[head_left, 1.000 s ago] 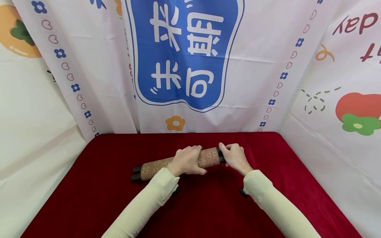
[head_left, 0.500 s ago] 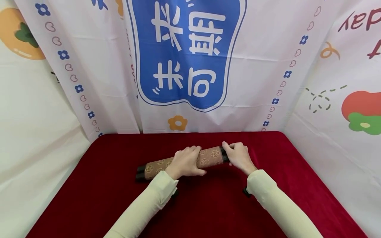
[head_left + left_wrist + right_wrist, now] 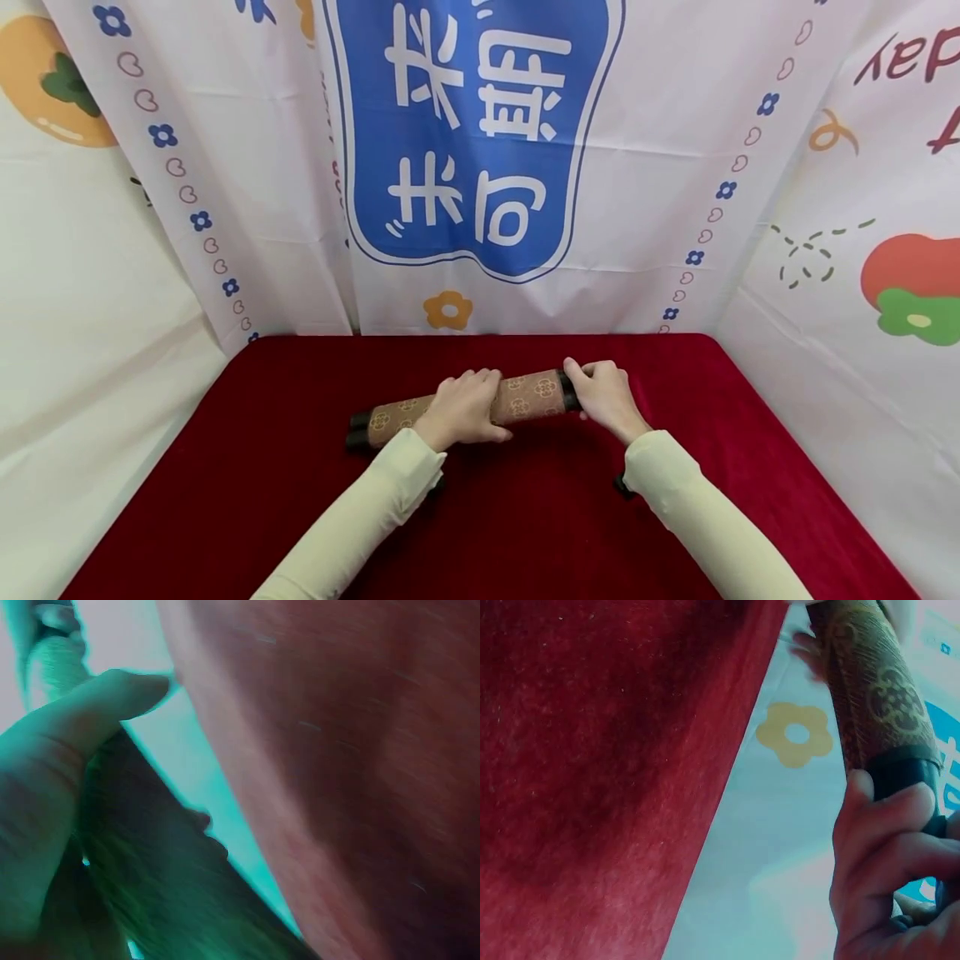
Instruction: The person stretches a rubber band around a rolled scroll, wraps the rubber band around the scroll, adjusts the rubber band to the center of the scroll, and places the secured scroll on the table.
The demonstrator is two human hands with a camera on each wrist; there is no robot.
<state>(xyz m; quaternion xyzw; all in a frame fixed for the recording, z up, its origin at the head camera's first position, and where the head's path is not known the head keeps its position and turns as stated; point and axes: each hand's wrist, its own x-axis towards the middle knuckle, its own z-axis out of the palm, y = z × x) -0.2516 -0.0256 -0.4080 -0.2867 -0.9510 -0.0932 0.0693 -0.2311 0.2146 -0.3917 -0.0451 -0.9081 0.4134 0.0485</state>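
Note:
A rolled scroll (image 3: 528, 396), brown with gold flower patterns and black rod ends, slants over the red cloth in the head view, its right end higher. It looks like two rolls side by side. My left hand (image 3: 462, 408) holds it around the middle from above, and fingertips show past its edge in the left wrist view, with the thumb (image 3: 120, 697) stretched out. At the right end, my right hand (image 3: 602, 396) grips the black rod ends; its curled fingers (image 3: 889, 862) wrap them in the right wrist view. The palm sides of both hands are hidden.
A red velvet-like cloth (image 3: 540, 517) covers the table. White printed curtains stand behind and at both sides, with a blue sign (image 3: 480, 125) and an orange flower (image 3: 447, 310) on the back one. Dark wrist bands (image 3: 622, 485) peek out by the sleeves.
My left hand has slid a little leftward along the scroll, baring more pattern between the hands. Scroll and right hand have shifted slightly right; the head view itself has turned a little.

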